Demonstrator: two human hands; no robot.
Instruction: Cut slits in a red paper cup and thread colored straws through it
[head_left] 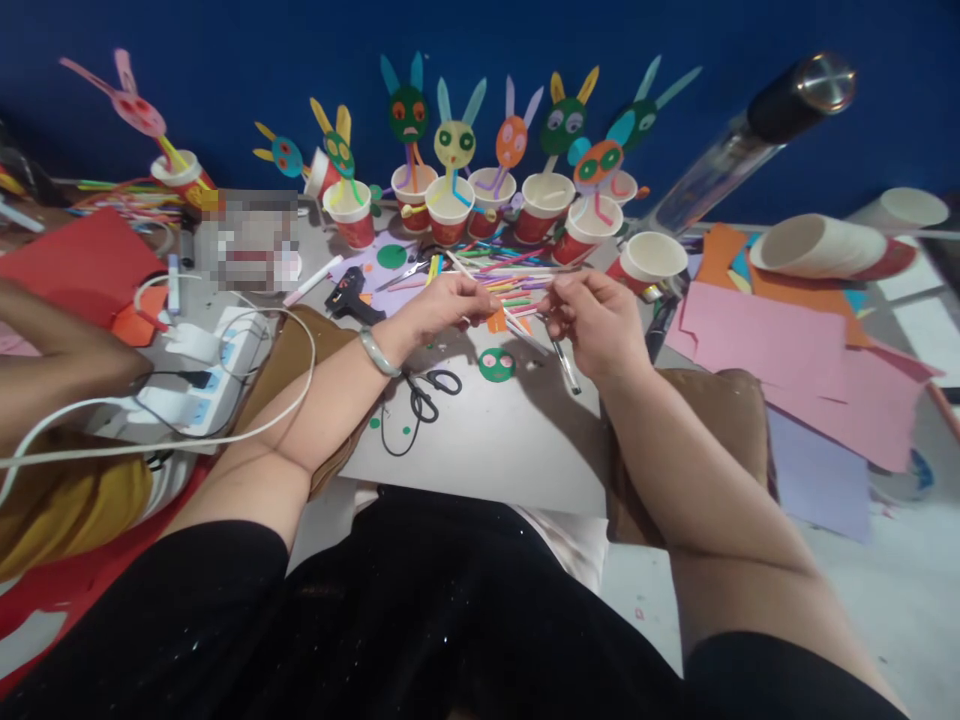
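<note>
My left hand (456, 303), with a bangle at the wrist, is closed in a pinch, a small orange paper piece (496, 319) at its fingertips. Opposite it, my right hand (598, 320) has its fingers pinched together; what they hold is hidden. Between and behind the hands lies a pile of colored paper sticks (517, 282). Just below them a green paper face (496, 364) with pink eyes rests on the table (487, 440). Black-handled scissors (427, 395) lie nearer my left forearm. A pen (566, 367) is beneath my right hand.
Paper cups (448, 215) with rabbit-like paper figures line the blue wall. A black glue gun (354, 296) and a white power strip (225, 365) with cables are at left, beside another person's arm (60, 360). Pink paper (765, 340) and a tall bottle (720, 150) stand right.
</note>
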